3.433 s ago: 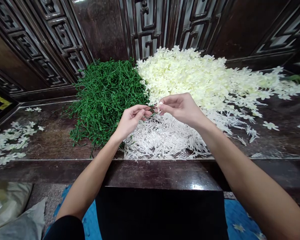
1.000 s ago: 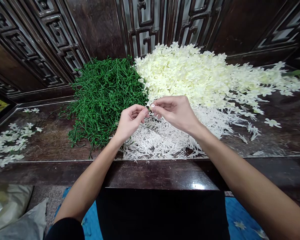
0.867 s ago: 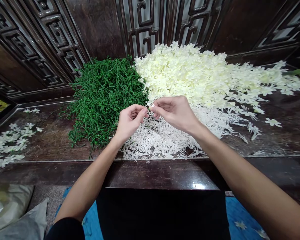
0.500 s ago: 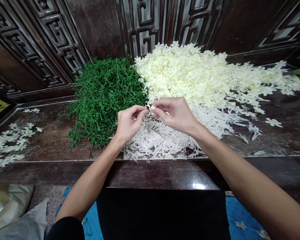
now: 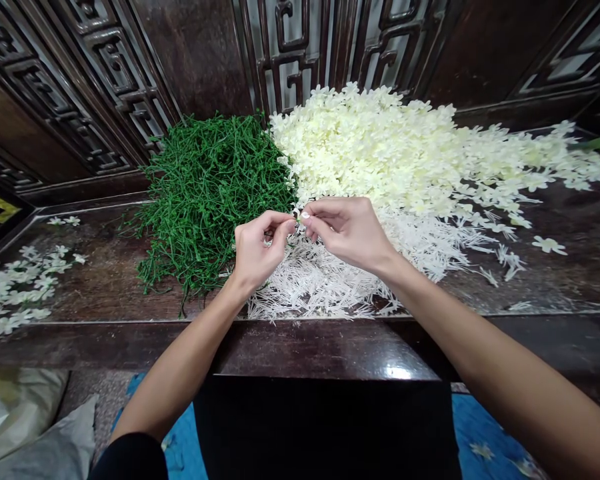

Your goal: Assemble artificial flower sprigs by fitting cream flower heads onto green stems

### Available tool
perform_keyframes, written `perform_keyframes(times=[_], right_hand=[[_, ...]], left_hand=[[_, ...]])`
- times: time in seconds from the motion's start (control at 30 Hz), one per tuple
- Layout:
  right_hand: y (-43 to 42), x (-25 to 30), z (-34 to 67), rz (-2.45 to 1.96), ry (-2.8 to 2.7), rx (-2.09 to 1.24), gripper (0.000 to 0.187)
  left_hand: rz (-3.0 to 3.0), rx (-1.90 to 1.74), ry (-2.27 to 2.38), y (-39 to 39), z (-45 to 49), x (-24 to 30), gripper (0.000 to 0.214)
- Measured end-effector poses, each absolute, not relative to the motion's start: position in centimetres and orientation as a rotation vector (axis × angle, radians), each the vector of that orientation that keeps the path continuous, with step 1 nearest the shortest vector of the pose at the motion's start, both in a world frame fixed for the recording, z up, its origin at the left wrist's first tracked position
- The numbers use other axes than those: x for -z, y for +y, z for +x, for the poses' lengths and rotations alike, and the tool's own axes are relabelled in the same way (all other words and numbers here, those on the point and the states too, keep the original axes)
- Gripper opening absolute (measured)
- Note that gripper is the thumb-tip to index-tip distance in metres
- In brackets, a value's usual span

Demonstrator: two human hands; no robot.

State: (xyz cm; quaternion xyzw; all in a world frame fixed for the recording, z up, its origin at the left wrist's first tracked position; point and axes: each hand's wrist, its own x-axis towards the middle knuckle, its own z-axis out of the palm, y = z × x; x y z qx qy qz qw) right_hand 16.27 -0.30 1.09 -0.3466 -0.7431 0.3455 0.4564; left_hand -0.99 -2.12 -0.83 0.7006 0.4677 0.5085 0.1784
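My left hand (image 5: 261,248) and my right hand (image 5: 351,230) meet fingertip to fingertip above the piles. Both are closed in a pinch on a small white artificial flower (image 5: 299,215), which has a bit of green at its middle. Fingers mostly cover it, so which part each hand grips is hard to see. Beside my left hand lies a heap of green plastic stems (image 5: 215,187). White artificial blossoms (image 5: 380,147) are piled behind my right hand. Below both hands spreads a layer of thin white branched pieces (image 5: 320,280).
Loose white flowers (image 5: 23,287) lie at the left on the dark wooden bench (image 5: 105,280). A carved lattice back (image 5: 295,40) rises behind the piles. Pale sacks (image 5: 45,433) stand on the floor at lower left, and blue cloth (image 5: 490,433) shows under the bench.
My hands stay almost in place, pinching together. The small flower between the fingertips has shifted slightly, and more of its green middle shows. The piles look the same.
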Motion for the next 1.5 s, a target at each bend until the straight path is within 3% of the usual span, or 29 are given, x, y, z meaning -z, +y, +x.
perform_keyframes(times=[0.87,1.13,1.37,1.5], right_hand=[[-0.6,-1.6,16.1,-0.787,-1.7,-1.131,0.015],[1.1,-2.1,18.0,-1.072,-1.756,-0.973,0.043],[1.6,-1.0,18.4,-1.292,-2.239,-0.896,0.016],[1.5,-1.3,18.4,-1.37,-2.326,-0.819,0.017]], left_hand=[[2.387,-1.629,1.165,-1.8,-1.0,0.9,0.009],[1.829,-1.501,1.184,-1.4,-1.0,0.4,0.007],[1.394,-1.427,1.162,-0.6,-1.3,0.3,0.008],[1.343,-1.406,1.112,-0.6,-1.4,0.4,0.03]])
